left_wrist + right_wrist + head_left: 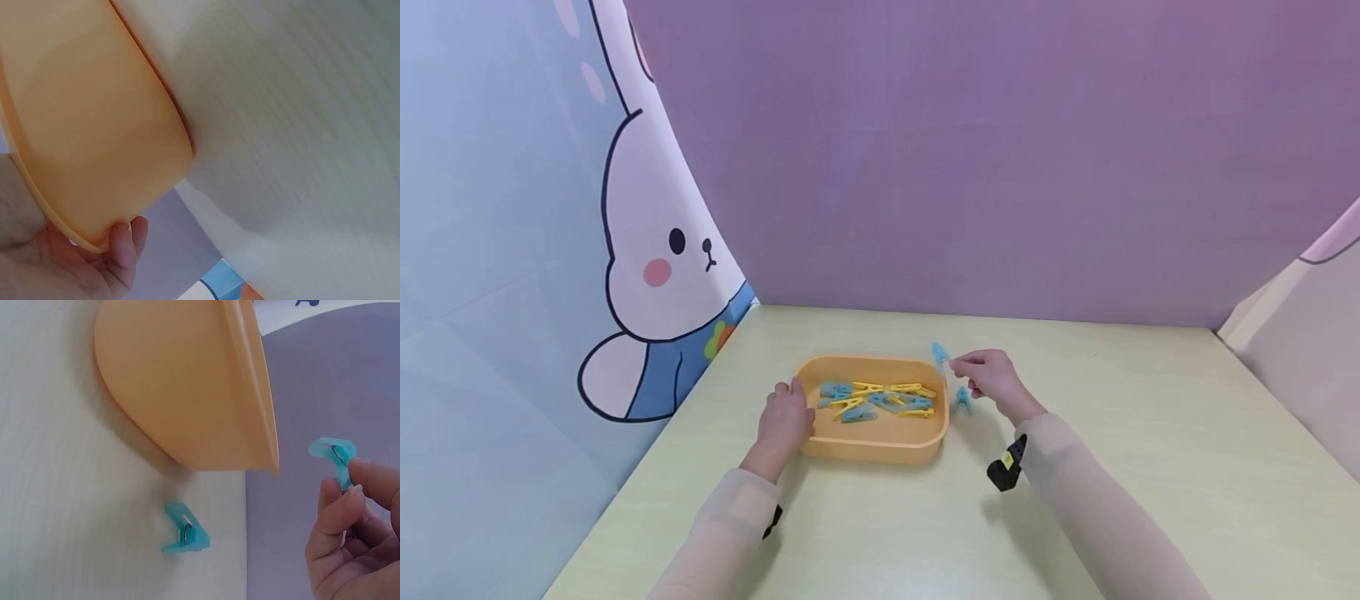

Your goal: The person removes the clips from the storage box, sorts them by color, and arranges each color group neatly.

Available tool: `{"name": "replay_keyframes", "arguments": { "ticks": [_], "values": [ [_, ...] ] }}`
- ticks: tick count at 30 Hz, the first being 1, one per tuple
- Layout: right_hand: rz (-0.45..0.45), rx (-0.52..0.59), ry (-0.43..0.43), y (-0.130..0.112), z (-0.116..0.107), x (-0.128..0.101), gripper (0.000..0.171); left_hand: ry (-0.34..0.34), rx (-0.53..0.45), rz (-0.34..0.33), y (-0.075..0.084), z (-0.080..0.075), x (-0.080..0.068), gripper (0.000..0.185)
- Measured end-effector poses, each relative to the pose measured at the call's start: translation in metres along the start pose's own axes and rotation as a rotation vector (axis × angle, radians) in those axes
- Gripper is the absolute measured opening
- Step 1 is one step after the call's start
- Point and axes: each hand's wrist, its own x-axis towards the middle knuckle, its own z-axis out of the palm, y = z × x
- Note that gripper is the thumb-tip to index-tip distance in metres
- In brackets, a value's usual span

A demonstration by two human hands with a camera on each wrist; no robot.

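An orange plastic basin (pixel 868 450) stands on the table, with several blue and yellow clothespins (pixel 868 387) lying inside it. My left hand (pixel 786 421) grips the basin's left rim; in the left wrist view its fingers (pixel 124 247) curl over the edge. Just beyond the basin's right side, my right hand (pixel 992 379) pinches a blue clothespin (pixel 939 353) between thumb and fingers, raised above the table. Below that hand, a second blue clothespin (pixel 962 400) rests on the table beside the basin; the right wrist view shows this clothespin (pixel 186 530) with its metal spring.
The pale wood-grain table (pixel 1112 467) runs back to a purple backdrop (pixel 1000 167). On the left hangs a blue cloth with a cartoon rabbit (pixel 662 242). A white panel (pixel 1307 358) borders the table on the right.
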Motion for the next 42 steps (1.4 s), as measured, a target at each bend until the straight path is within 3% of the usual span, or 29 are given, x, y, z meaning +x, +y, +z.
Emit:
{"name": "replay_keyframes", "arguments": {
  "ticks": [22, 42],
  "values": [
    [0.018, 0.025, 0.055, 0.026, -0.019, 0.001, 0.036, 0.001, -0.009, 0.004, 0.0, -0.001, -0.001, 0.061],
    [0.116, 0.115, 0.048, 0.066, -0.023, 0.0, 0.036, 0.004, -0.013, 0.005, -0.001, -0.002, -0.002, 0.062]
  ]
}}
